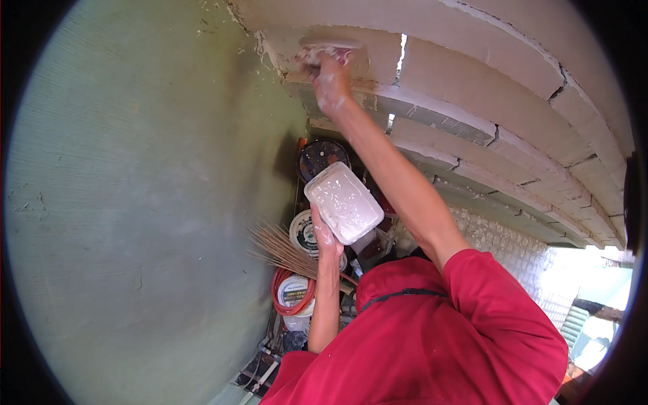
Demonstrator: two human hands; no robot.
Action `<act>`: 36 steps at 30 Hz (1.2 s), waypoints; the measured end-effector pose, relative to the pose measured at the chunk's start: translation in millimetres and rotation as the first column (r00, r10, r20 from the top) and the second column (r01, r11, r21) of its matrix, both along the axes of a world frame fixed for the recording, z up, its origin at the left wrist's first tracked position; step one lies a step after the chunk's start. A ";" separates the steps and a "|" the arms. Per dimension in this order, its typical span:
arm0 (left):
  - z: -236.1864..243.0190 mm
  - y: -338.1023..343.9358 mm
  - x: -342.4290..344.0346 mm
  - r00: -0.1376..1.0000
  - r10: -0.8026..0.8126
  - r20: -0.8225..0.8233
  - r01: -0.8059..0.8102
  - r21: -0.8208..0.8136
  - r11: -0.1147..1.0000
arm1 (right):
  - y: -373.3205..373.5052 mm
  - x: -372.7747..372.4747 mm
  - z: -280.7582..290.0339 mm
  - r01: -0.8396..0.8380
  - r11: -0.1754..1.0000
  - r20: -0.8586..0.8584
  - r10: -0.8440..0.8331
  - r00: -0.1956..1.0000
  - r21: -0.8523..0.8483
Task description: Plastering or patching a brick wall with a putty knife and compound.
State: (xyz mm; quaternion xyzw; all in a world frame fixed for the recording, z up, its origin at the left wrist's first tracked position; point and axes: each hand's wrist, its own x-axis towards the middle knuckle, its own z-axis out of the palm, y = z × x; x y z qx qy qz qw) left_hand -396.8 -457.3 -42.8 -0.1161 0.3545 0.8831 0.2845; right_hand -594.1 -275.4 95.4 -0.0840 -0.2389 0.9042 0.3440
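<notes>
My left hand (pixel 327 236) is closed on the lower left edge of a white rectangular plastic tub (pixel 345 204). Pale, splashed material covers the face of the tub that I see. At the top, my right hand (pixel 331 74) is raised to the pale block wall (pixel 378 54), close to the corner with the green wall. Its fingers are smeared by motion and coated with white paste. They are closed around something blurred, with a flat pale edge and a reddish patch, too smeared to name.
A smooth green wall (pixel 148 175) fills the left side. Below the tub are a bundle of thin sticks (pixel 280 248), a white bucket (pixel 295 289) with a red hose (pixel 278 304), and a round white lid (pixel 304 229). A dark, stained round container (pixel 322 158) stands behind the tub.
</notes>
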 end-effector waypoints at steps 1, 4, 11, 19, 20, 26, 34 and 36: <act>-0.8 -0.9 -0.6 1.000 0.001 0.002 -0.001 0.000 1.000 | -10.7 6.3 -3.1 0.030 0.995 -0.085 -0.022 0.996 0.096; 4.2 4.3 -0.3 1.000 -0.003 0.016 0.003 0.013 1.000 | -8.0 3.5 -34.0 -0.022 0.995 0.043 0.026 0.999 -0.097; 0.0 5.3 -1.2 1.000 0.006 0.004 -0.006 0.010 1.000 | 54.6 -24.9 -40.8 -0.087 0.959 0.099 0.118 0.988 -0.270; -0.3 0.0 -0.1 1.000 0.029 0.011 -0.029 0.006 1.000 | -11.2 4.5 2.2 0.019 0.999 -0.050 -0.017 0.999 0.034; 1.7 1.0 0.1 1.000 0.020 0.004 -0.020 0.014 1.000 | -14.4 9.4 -7.4 0.029 0.999 -0.008 -0.029 1.000 -0.017; 2.5 4.8 1.0 1.000 0.012 -0.006 -0.012 0.023 1.000 | 6.7 9.2 -70.8 -0.048 0.991 0.117 0.063 0.991 -0.126; -2.8 4.1 -0.2 1.000 0.002 -0.013 -0.002 0.012 1.000 | 37.0 -19.6 -57.1 -0.095 0.980 0.067 0.108 0.992 -0.172; 1.9 4.9 1.1 1.000 0.007 -0.009 -0.007 0.000 1.000 | 35.2 -27.9 -44.9 -0.025 0.993 0.117 0.038 0.992 -0.112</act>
